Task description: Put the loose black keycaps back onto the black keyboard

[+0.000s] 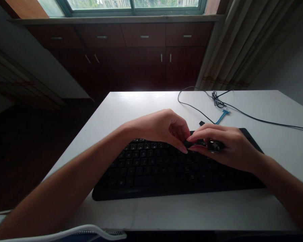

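Note:
A black keyboard lies on the white table, with both hands above its upper right part. My left hand is closed in a pinch on a small black piece, possibly a keycap. My right hand comes in from the right, its thumb and fingertips meeting the same piece. Within the right hand's curled fingers sits a dark, shiny object; its kind is unclear, as the fingers hide part of it. The keys under both hands are partly covered.
Behind the right hand, a small blue brush lies on the white table, near a small black piece. A bundled black cable runs to the right edge. A white chair frame shows at the bottom left. Cabinets stand beyond.

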The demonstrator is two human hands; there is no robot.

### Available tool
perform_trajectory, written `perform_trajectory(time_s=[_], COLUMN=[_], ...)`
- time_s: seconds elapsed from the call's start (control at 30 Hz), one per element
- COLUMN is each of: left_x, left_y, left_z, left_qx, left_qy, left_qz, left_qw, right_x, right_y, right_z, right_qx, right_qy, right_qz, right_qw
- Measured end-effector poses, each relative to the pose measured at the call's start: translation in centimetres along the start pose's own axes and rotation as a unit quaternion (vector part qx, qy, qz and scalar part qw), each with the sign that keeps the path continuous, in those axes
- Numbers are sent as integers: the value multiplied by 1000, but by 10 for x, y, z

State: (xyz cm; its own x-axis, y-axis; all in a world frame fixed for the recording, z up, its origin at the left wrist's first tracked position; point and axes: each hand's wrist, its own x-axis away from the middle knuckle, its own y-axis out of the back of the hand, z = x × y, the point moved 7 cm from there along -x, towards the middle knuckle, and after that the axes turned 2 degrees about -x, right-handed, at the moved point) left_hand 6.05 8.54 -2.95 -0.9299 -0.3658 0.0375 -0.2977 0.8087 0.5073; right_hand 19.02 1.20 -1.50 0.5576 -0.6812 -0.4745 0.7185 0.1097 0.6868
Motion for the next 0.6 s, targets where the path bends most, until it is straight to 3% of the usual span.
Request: perform_trajectory(time_s=[0.6], left_x=[3], left_y=[2], left_z=[6], left_qx=[45], left_qy=[13], left_qz=[39], left_qw=[998], right_x=[4], right_y=[-7], right_z=[-5], right_qx=[-22], right_qy=[-3], right_qz=[55], right_qw=[998])
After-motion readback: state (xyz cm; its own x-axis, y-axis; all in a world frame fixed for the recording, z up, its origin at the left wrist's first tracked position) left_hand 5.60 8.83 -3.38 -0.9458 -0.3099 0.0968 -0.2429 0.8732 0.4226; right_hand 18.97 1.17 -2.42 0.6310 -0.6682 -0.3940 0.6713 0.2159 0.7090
